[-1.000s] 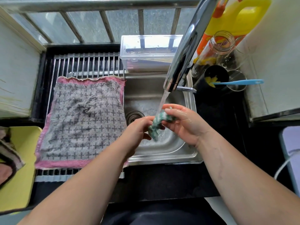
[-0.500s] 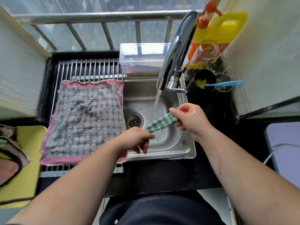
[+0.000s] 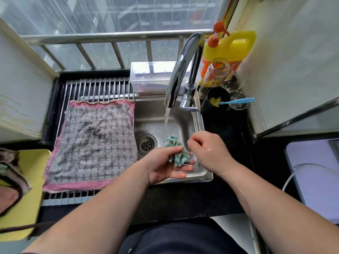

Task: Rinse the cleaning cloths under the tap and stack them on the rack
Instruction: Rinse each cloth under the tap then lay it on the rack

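We list: grey cloth (image 3: 91, 143) spread flat on rack (image 3: 95, 87), left of sink (image 3: 152, 121); clear box (image 3: 150, 77) behind; yellow bottle (image 3: 233, 46) right of running tap (image 3: 183, 70). Green cloth (image 3: 177, 153) sits bunched over the sink, under the stream. Left hand (image 3: 165, 165) cups and grips it; right hand (image 3: 207, 153) is curled just beside it, and we cannot tell its hold. Black counter (image 3: 183, 202); barred window (image 3: 110, 15) behind.

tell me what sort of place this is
Most likely a small home kitchen by a window: a steel sink with the tap running onto a green cloth, a drying rack holding a grey cloth, and a yellow pump jug beside the tap.
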